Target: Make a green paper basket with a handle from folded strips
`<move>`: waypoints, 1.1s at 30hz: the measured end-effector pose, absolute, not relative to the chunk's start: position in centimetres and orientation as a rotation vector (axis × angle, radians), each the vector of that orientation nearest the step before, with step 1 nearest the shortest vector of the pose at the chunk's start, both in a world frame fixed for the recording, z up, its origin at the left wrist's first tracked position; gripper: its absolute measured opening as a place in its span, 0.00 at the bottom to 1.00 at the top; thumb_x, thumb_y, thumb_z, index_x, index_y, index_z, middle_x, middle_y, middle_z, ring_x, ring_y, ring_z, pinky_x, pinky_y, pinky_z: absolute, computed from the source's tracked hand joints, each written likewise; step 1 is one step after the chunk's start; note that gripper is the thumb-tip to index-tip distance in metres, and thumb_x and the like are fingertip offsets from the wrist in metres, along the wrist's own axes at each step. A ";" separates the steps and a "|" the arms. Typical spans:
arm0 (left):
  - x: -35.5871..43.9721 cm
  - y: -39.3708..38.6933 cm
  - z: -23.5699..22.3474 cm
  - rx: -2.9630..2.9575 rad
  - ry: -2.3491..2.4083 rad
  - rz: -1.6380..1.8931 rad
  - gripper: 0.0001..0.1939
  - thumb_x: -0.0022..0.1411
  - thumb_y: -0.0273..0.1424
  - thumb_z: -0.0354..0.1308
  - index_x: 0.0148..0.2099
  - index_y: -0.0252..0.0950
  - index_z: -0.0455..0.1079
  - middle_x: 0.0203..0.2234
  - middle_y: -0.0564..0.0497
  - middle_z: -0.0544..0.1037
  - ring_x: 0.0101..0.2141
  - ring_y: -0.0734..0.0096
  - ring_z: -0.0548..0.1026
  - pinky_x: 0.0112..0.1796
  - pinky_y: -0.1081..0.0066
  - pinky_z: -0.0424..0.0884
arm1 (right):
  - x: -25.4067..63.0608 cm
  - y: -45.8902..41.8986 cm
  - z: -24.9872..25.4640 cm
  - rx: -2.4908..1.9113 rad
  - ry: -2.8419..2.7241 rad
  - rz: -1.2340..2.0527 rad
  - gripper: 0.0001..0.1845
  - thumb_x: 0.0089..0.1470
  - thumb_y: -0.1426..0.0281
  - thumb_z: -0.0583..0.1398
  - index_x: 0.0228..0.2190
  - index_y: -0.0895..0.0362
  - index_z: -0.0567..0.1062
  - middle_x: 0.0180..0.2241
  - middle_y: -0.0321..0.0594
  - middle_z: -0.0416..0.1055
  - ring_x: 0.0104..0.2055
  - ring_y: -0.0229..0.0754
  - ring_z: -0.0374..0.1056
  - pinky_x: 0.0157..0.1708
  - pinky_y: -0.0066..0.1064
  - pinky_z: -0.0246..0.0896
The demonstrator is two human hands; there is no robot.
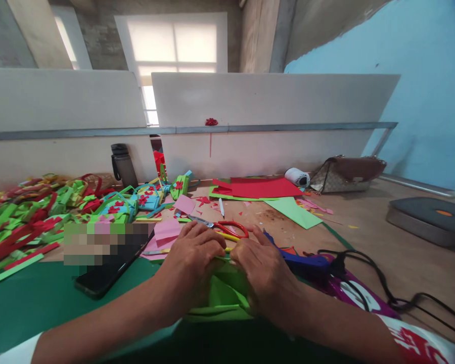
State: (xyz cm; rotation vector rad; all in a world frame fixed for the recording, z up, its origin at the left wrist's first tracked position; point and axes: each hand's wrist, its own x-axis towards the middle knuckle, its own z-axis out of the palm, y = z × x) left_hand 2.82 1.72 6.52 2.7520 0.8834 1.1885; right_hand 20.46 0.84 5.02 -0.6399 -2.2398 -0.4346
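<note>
A light green folded paper piece (pixel 227 290), shaped somewhat like a small open box or bag, lies between my hands at the front of the table. My left hand (pixel 195 258) is closed on its upper left edge, fingertips curled inward. On the upper right edge, my right hand (pixel 263 268) pinches the same piece, thumb and fingertips close to those of the left. Just beyond my knuckles lie red-handled scissors (pixel 231 228). Pink paper sheets (pixel 167 232) sit beside my left hand. A blue glue gun (pixel 305 260) with a black cord rests to the right of my right hand.
A black phone (pixel 114 263) lies at left, before a heap of coloured paper strips (pixel 30 222). Behind stand a dark bottle (pixel 124 164), red sheets (pixel 265 187), a thread spool (pixel 298 177) and a handbag (pixel 349 174). A purple packet (pixel 364 293) and a grey case (pixel 428 220) are at right.
</note>
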 end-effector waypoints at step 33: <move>1.5 2.4 9.0 1.165 0.579 1.120 0.14 0.59 0.37 0.51 0.38 0.35 0.75 0.35 0.45 0.79 0.37 0.60 0.77 0.36 0.64 0.72 | 22.5 2.9 5.9 -1.084 -1.573 0.744 0.22 0.49 0.52 0.57 0.23 0.58 0.75 0.19 0.35 0.65 0.23 0.39 0.59 0.23 0.28 0.55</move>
